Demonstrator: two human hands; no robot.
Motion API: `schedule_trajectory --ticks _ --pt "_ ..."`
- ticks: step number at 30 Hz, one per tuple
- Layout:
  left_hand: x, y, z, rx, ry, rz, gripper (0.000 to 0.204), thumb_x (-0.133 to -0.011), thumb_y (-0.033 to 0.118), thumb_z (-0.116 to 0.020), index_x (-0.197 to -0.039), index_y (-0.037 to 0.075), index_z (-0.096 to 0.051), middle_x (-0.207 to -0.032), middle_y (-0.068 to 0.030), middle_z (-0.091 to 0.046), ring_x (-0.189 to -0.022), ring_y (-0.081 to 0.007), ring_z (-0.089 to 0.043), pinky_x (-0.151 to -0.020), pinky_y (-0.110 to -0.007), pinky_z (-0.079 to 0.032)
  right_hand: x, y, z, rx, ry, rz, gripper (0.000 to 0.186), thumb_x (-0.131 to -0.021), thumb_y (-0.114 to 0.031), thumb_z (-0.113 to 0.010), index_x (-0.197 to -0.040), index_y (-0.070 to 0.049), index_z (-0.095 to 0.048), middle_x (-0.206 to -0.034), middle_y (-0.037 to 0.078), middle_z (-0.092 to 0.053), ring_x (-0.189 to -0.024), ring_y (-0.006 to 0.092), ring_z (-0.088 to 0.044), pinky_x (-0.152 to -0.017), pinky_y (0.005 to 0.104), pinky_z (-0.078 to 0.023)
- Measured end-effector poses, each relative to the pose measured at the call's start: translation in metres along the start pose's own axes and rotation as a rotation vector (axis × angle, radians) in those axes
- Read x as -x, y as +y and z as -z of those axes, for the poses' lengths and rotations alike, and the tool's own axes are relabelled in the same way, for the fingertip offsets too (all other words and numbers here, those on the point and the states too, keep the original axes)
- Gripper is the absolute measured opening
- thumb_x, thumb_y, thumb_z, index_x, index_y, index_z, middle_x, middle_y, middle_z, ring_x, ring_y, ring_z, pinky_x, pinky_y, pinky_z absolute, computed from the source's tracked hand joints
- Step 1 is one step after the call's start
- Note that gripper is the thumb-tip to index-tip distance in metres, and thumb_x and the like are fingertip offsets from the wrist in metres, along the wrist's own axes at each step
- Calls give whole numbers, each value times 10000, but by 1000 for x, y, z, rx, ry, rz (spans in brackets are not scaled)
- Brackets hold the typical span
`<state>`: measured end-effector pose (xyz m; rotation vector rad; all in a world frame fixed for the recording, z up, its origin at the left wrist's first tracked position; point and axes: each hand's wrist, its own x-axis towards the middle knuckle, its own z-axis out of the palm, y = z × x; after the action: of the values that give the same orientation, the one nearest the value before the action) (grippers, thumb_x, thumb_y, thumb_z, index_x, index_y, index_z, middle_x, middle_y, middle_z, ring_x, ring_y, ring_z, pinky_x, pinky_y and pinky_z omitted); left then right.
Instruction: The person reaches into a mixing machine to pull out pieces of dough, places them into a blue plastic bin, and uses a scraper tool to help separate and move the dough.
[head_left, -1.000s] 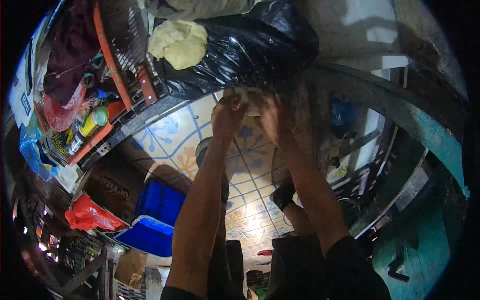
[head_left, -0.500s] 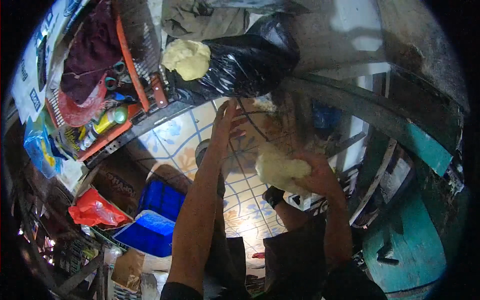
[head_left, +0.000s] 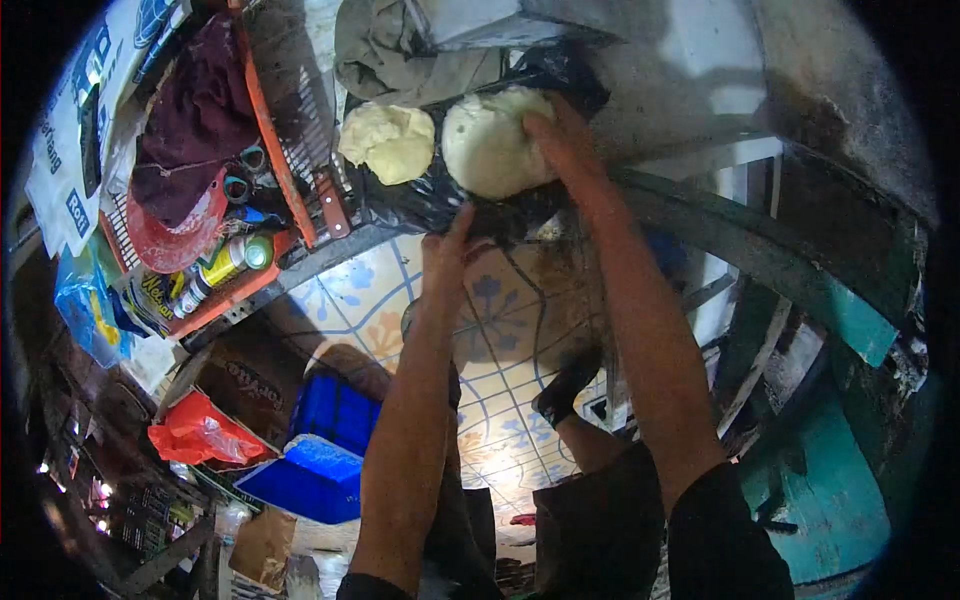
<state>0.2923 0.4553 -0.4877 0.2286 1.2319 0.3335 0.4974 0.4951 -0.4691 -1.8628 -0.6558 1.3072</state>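
Observation:
A large, pale, rounded lump of dough (head_left: pixel 492 145) rests on black plastic sheeting (head_left: pixel 432 203) over the worktop. My right hand (head_left: pixel 562 138) grips its right edge, with the fingers partly hidden against it. A smaller, yellower and rougher piece of dough (head_left: pixel 388 143) lies just to the left, close to the big one but apart from it. My left hand (head_left: pixel 456 247) is empty at the front edge below the large lump, its fingers stretched out and spread.
To the left stands an orange crate (head_left: pixel 275 130) holding a dark cloth, a spray can (head_left: pixel 222 262) and other items. A brown-handled tool (head_left: pixel 333 208) lies beside it. Lower left are a blue bin (head_left: pixel 320 470) and a red plastic bag (head_left: pixel 205 430). Wooden beams (head_left: pixel 740 235) run at right.
My right hand has carried the large dough lump up and forward from above the floor onto the black plastic. My left hand stays near the edge.

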Motion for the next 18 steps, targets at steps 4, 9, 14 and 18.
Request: schedule_trajectory --ticks 4,9,14,18 --pt "-4 0 -12 5 -52 -14 442 -870 347 -663 -1093 -27 -582 -1030 -133 -642 -881 -232 -644 -770 -359 -541 8 13 -16 653 310 354 598 -827 -325 -627 -1322 -64 -418 -1261 235 -491 -1107 422 -518 -926 464 -428" --pt "-21 2 -4 -166 166 -148 418 -862 357 -671 -994 -37 -631 -849 -90 -640 -684 -140 -592 -555 -294 -511 40 -22 -34 1013 562 461 596 -837 -341 -630 -1351 -125 -420 -1272 233 -473 -1168 400 -473 -980 498 -377" --pt "-7 23 -10 -196 -4 -21 477 -858 366 -673 -1109 -30 -584 -1081 -115 -631 -918 -235 -643 -706 -323 -541 19 -10 4 328 220 127 417 -892 -269 -594 -1250 -63 -544 -1213 190 -551 -1153 326 -511 -982 420 -400" --pt "26 21 21 -272 108 -232 376 -899 306 -636 -1106 -5 -597 -938 -75 -651 -775 -173 -644 -621 -268 -507 31 -18 9 689 328 447 381 -904 -343 -594 -1140 -44 -601 -1252 197 -543 -1137 332 -528 -965 408 -410"
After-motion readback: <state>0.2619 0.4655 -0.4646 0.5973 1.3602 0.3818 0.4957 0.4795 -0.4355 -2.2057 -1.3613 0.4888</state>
